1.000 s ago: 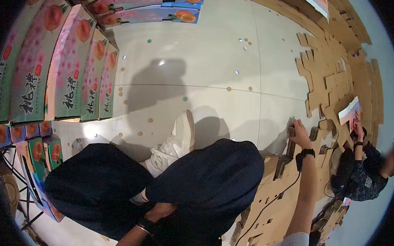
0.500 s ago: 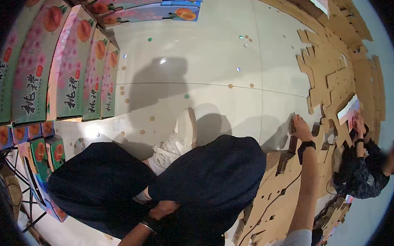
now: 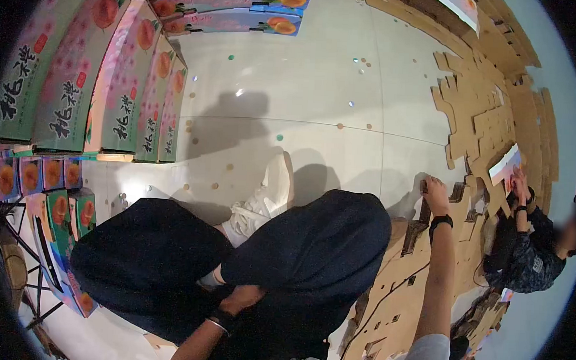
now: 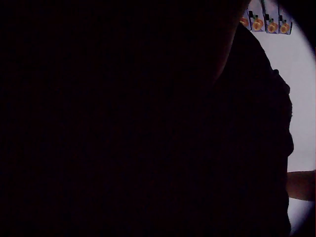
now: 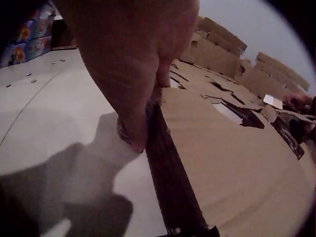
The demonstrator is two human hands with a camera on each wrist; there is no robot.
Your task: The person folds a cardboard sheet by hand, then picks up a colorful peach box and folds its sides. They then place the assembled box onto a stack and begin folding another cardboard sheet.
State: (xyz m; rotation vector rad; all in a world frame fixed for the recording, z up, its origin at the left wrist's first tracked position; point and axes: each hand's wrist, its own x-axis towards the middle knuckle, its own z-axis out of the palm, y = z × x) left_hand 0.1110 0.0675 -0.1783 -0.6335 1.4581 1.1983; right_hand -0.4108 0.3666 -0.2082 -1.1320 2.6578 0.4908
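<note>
In the head view my right hand (image 3: pixel 437 195) grips the corner of a stack of die-cut brown cardboard sheets (image 3: pixel 385 315) lying on the floor to my right. Seen from the right wrist, a fingertip (image 5: pixel 138 140) reaches down by the dark layered side of the cardboard stack (image 5: pixel 212 163); the other fingers are partly hidden. My left hand (image 3: pixel 243 298) rests on my lap between dark trouser legs (image 3: pixel 304 246), its fingertips lost in shadow. The left wrist view is mostly dark, with the trouser leg filling it.
Peach-printed boxes (image 3: pixel 110 86) stand in a row at left, and more boxes (image 3: pixel 237 22) lie at the back. Cut cardboard (image 3: pixel 477 118) spreads along the right. There another person (image 3: pixel 528 251) handles a printed sheet (image 3: pixel 505 166). Small round scraps dot the pale floor (image 3: pixel 307 70).
The head view has shifted slightly, so the boxes at left appear farther right. My right hand stays at the stack's corner, and the left stays on my lap.
</note>
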